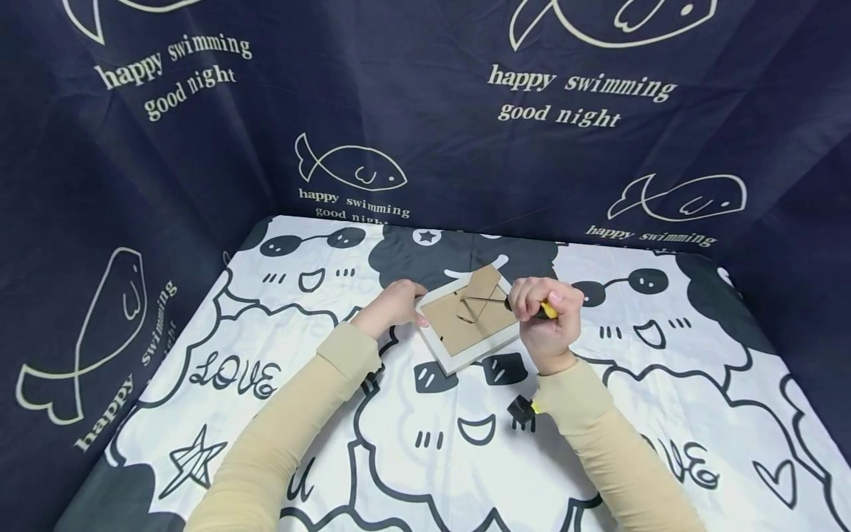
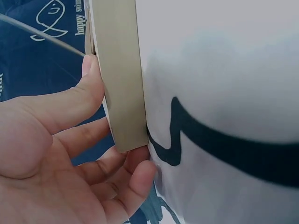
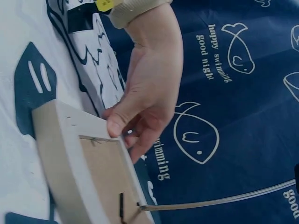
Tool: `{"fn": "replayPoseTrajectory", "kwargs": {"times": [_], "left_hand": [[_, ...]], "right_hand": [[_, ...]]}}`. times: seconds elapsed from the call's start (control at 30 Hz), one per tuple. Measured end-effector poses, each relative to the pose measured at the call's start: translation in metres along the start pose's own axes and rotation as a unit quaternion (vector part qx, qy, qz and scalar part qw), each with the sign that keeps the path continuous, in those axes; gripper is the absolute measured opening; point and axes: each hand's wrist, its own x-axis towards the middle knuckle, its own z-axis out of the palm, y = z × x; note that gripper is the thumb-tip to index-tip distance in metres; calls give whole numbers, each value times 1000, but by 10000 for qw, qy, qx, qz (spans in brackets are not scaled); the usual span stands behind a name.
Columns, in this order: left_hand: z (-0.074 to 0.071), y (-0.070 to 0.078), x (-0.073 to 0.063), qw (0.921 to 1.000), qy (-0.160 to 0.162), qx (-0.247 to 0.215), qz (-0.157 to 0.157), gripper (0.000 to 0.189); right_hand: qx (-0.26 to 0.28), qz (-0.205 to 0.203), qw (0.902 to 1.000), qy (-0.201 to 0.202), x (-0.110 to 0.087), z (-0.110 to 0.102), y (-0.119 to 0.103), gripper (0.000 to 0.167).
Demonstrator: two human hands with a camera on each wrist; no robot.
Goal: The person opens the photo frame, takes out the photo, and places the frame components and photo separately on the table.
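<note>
A white picture frame lies face down on the cloth, its brown backing board and stand flap facing up. My left hand grips the frame's left corner. The left wrist view shows the thumb on the back edge and fingers around the corner of the frame's side. In my right hand is a screwdriver with a yellow and black handle. Its thin metal shaft reaches across the frame to small metal tabs on the backing, with the tip on or just above them.
A white cloth with black cartoon print covers the table. Dark blue curtains with fish drawings hang behind and at both sides. A small black device sits by my right wrist.
</note>
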Motion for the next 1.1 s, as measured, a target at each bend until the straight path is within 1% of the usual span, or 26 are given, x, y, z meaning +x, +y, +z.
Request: {"fn": "replayPoseTrajectory", "kwargs": {"times": [0.13,0.27,0.4,0.53,0.63,0.8,0.87,0.97,1.03,1.1], "left_hand": [[-1,0,1,10000,-39,-29,-22,67],[-2,1,1,10000,-82,13,-11,68],[-2,1,2,9999,-144,28,-27,70],[-3,1,3,9998,-180,60,-47,70],[-3,2,4,9997,-231,50,-92,70],[-4,3,5,9994,-339,-14,-86,72],[-5,3,5,9992,-402,-53,-33,74],[-7,2,6,9985,-534,-25,111,76],[-7,-1,6,9977,-610,28,293,76],[-7,-4,7,9963,-663,89,540,74]], "right_hand": [[-20,-9,10000,47,-7,-2,2,40],[34,-123,9999,22,-13,-2,4,40],[51,-165,9998,-91,-20,-3,6,38],[84,-156,9994,-304,-29,-5,4,36],[31,-73,9988,-489,-35,-9,1,34],[-203,279,9962,-801,-44,-20,-7,27],[-230,389,9946,-935,-47,-24,-10,25],[-240,442,9928,-1083,-50,-28,-13,23],[-240,396,9925,-1131,-52,-29,-13,23],[-292,325,9920,-1180,-54,-29,-13,25]]}}
